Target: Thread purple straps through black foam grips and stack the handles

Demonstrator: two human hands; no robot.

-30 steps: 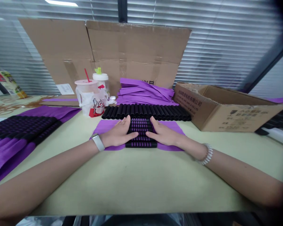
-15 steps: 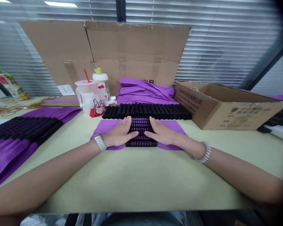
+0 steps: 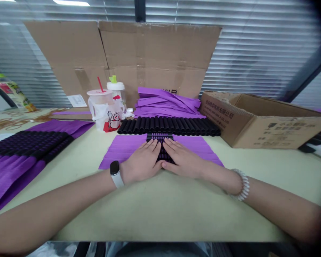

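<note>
My left hand [image 3: 146,159] lies flat, fingers stretched out, on the left part of a row of black slotted tubes [image 3: 159,137] with purple showing through the slots. My right hand [image 3: 182,157] rests flat on the right part, its thumb tip meeting the left thumb near the front edge. Purple strips [image 3: 199,148] spread out from both sides of the black row on the table. Much of the black row is covered by my hands. Just behind it stretches a line of loose black tubes [image 3: 168,125], and a pile of purple strips [image 3: 166,101] lies beyond.
At left lies a stack of black slotted pieces [image 3: 29,144] with purple strips. A cup with a red straw [image 3: 100,107], a white-lidded bottle [image 3: 116,86] and a drink bottle [image 3: 14,93] stand at the back left. An open cardboard box [image 3: 278,132] sits at right.
Both hands have moved toward me and closer together over the black row, and the thumbs have come together. More of the purple strips on each side is uncovered.
</note>
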